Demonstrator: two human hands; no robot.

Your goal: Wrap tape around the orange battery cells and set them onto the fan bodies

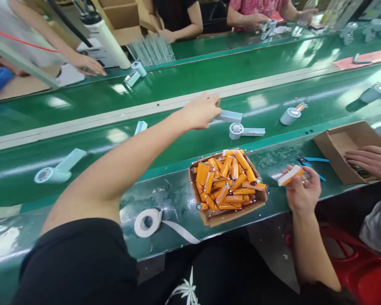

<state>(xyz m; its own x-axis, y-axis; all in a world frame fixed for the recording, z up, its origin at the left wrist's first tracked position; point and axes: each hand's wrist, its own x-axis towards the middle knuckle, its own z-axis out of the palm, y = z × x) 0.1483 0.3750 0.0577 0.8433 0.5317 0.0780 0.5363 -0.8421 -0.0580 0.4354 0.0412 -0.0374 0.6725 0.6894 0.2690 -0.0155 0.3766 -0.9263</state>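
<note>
My left hand (203, 111) reaches out over the green belt, its fingers closed on a light blue handheld fan whose open handle (231, 116) sticks out to the right; the fan's head is hidden by the hand. Just below it lies another handheld fan (236, 131). My right hand (304, 190) is closed around an orange battery (292, 176) with a white strip along its side. Between my arms, a cardboard box (213, 219) holds many orange batteries (224, 192) with thin wires. A roll of white tape (147, 223) lies to its left, its loose end trailing.
More fans (52, 173) lie along the belt (184, 146). Blue-handled pliers (316, 159) rest right of my right hand. A neighbour's hand (373, 159) is in a cardboard box (336, 148). Across the belt, other people work beside clear tubes (152, 50).
</note>
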